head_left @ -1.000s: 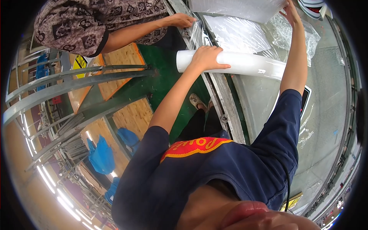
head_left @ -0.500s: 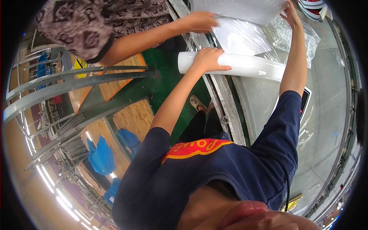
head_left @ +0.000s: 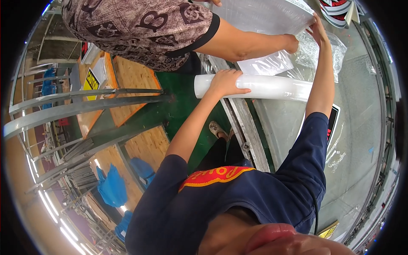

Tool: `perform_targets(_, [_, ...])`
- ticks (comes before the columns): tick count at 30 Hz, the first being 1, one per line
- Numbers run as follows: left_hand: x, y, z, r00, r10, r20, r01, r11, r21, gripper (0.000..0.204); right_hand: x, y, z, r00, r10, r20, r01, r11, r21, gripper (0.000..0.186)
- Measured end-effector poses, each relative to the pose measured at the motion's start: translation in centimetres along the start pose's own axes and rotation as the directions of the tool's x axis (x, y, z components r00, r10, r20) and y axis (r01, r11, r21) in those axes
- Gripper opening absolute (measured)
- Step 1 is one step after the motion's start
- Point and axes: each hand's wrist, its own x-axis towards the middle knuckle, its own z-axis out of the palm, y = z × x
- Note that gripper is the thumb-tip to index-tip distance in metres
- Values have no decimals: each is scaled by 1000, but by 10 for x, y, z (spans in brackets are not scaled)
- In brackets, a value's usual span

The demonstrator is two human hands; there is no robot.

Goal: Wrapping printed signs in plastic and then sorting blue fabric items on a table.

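Observation:
A thick roll of whitish plastic film lies across the bench edge, its left end jutting out past the edge. My left hand is wrapped over the roll near that end. At the far side, a tilted stack of white sheets has glossy film on it. My right hand grips the stack's right corner, with its fingers at the edge. Beneath the raised stack lie a white sheet and crumpled clear film. A co-worker's hand reaches in there, just left of my right hand.
The co-worker stands at the far left, one arm across the bench. The grey bench top spreads to the right, holding a red-and-black sign beside my right forearm and printed pieces beyond. Metal rails and wooden boards stand left.
The co-worker has leaned in from the left, and their arm now stretches to the right under the stack. The roll, with my left hand on it, sits slightly nearer in the picture.

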Motion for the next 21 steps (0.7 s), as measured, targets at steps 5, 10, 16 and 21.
perform_targets(5, [4, 3, -1, 999, -3, 31, 3, 1000, -2, 69, -1, 2, -13, 999, -42, -11, 41, 999, -19, 70])
perform_targets(10, [1, -1, -5, 999, -30, 26, 29, 999, 18, 72, -18, -3, 12, 992, -95, -82, 97, 995, 19, 72])
perform_targets(16, [5, 3, -3, 1000, -12, 22, 12, 1000, 13, 72, -22, 0, 0, 987, -127, -100, 132, 990, 44, 70])
perform_targets(21, [4, 2, -5, 999, -27, 28, 26, 999, 32, 70, -26, -2, 9, 987, -113, -118, 118, 992, 35, 71])
